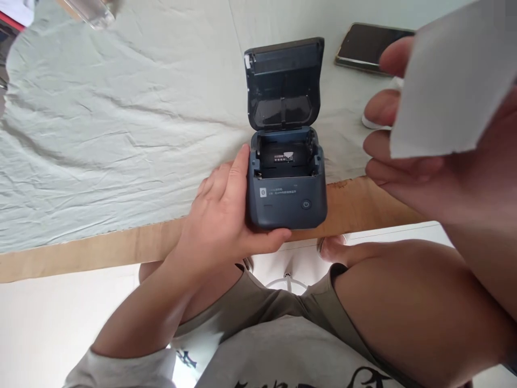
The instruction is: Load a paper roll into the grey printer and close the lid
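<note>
A dark blue label printer [287, 202] stands at the table's front edge with its lid [285, 81] swung up and back. Its inside bay shows a small printed sticker and no roll. My left hand [222, 210] grips the printer, fingers along its left side and thumb across its front below the power button. Raised close to the camera at the right, my right hand [398, 129] holds a blank white piece of paper [448, 86], which covers part of the palm. Behind those fingers, a white object [369, 123] on the table is mostly hidden.
A smartphone [371, 46] lies at the back right, partly behind my right hand. A clear object [95, 13] sits at the top left. Pale green, wrinkled cloth [133, 102] covers the table, leaving its wooden front edge [100, 245] bare. My legs are below.
</note>
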